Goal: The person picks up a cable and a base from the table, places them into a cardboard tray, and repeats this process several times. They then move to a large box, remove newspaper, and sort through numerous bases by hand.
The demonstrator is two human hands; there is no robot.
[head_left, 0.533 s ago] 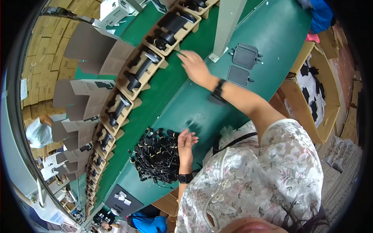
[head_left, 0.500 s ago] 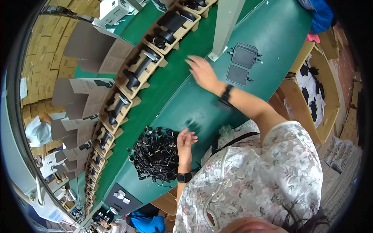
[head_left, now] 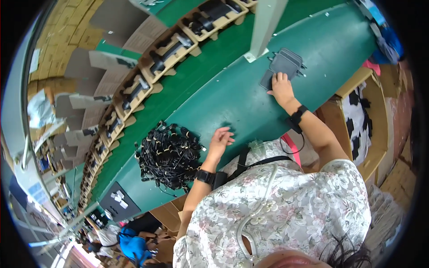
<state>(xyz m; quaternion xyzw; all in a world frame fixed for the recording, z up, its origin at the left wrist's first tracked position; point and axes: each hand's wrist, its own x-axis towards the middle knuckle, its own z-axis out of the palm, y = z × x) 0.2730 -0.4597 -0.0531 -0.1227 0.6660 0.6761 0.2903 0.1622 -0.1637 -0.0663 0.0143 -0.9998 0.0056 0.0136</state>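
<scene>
**Right hand on the grey cases, left hand resting by the cables**

The right hand (head_left: 282, 88) lies palm down in the upper right of the frame, its fingers (head_left: 276, 78) laid close together and flat on the lower edge of a stack of grey cases (head_left: 282, 66). Whether the fingers curl under a case or only press on it cannot be told; the thumb is hidden. The wrist carries a black band (head_left: 297, 114), and the forearm runs down and right toward the lower middle of the frame, elbow bent.

The left hand (head_left: 220, 139) sits at the middle of the frame, palm down on the green surface (head_left: 232, 96), fingers (head_left: 227, 134) loosely spread and holding nothing. It lies just right of a heap of black cables (head_left: 169, 154), near it but not clearly touching. A black band (head_left: 205, 177) wraps this wrist too, and the forearm drops almost straight down.

The cases lie at the foot of a pale post (head_left: 263, 27) that rises out of the top edge. How many cases are stacked is hard to make out; small prongs stick out at their right side.

Along the upper left runs a curved row of cardboard trays (head_left: 172, 53) with dark parts in them; the parts are too small to name. A dark plate (head_left: 117, 199) with white pieces lies on the surface at lower left. At the right edge, cardboard boxes (head_left: 366, 129) hold black and white items, partly cut off. The floral blouse (head_left: 277, 210) fills the lower frame and hides the near edge of the surface.
</scene>
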